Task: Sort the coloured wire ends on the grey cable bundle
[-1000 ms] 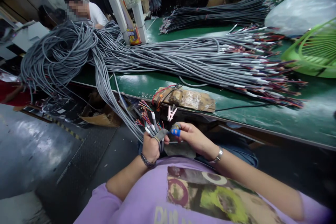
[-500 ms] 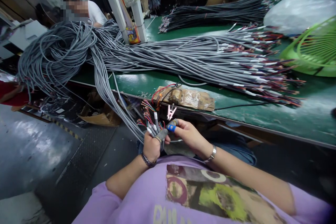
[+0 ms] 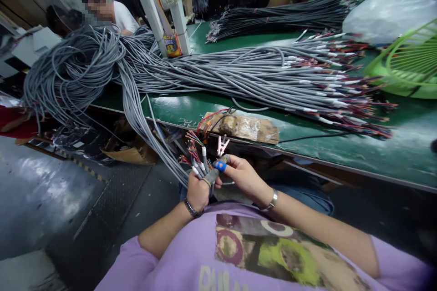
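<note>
My left hand (image 3: 200,187) is closed around several grey cables (image 3: 172,158), whose white-banded ends and thin coloured wires (image 3: 193,148) stick up above the fist. A grey cover wraps its thumb. Close beside it, my right hand (image 3: 239,172) pinches thumb and forefinger together at the edge of the cable ends. The thumb carries a blue wrap, the forefinger a grey one. What lies between those fingertips is too small to make out. Just above the right hand, a pink clip (image 3: 222,145) hangs at the bench edge, next to a taped wooden board (image 3: 251,128).
A large bundle of grey cables (image 3: 211,70) stretches across the green bench (image 3: 375,157). Behind it lie darker cables (image 3: 283,20). A green basket (image 3: 406,66) and a plastic bag (image 3: 392,9) stand at right. A white post (image 3: 146,0) rises at the back; a person (image 3: 124,16) sits beyond.
My right hand has shifted slightly left, nearer the cable ends in my left hand. The left hand keeps its hold, and the wires have tipped a little to the right.
</note>
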{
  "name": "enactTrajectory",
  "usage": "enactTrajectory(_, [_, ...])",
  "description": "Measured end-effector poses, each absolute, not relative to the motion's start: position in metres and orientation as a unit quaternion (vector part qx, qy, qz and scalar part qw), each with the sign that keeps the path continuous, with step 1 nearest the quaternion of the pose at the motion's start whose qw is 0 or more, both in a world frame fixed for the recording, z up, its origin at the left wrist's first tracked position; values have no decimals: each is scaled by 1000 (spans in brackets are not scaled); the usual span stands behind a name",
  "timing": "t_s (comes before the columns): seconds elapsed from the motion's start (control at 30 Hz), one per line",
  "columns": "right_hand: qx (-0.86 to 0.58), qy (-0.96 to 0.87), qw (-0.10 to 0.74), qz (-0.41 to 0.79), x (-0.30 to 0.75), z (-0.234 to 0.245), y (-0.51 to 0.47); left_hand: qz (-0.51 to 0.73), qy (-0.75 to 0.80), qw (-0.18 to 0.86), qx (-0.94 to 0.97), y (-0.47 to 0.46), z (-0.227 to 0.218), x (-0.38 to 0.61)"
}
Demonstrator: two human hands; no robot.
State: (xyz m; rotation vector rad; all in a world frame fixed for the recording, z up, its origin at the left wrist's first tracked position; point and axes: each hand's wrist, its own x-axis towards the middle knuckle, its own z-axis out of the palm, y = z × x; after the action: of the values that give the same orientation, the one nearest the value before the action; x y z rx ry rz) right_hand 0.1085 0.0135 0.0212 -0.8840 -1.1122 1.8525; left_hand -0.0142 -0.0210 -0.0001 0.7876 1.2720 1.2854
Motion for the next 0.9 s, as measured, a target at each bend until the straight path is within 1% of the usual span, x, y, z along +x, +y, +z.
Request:
enactTrajectory(0.17, [-380, -401, 411, 725, 106, 23, 11, 553, 547, 537, 325, -21, -3, -13])
enactTrajectory(0.3, [-408, -365, 422, 723, 106, 15, 12, 565, 540, 537, 317, -20, -4, -14])
enactTrajectory(0.5, [-374, -252, 443, 775, 119, -4, 24, 574, 514, 562, 301, -21, 4, -17])
enactTrajectory(0.6, [-379, -229, 434, 784, 125, -6, 36, 568, 500, 584, 295, -19, 11, -18])
enactTrajectory(0.67, [-374, -253, 421, 787, 125, -5, 45, 562, 495, 596, 290, -16, 14, -17])
enactTrajectory(0.77, [-353, -348, 417, 762, 122, -1, 54, 547, 492, 614, 286, -10, 17, -15])
enactTrajectory(0.9, [-390, -485, 460, 633, 117, -2, 59, 534, 491, 630, 277, -2, 18, -16])
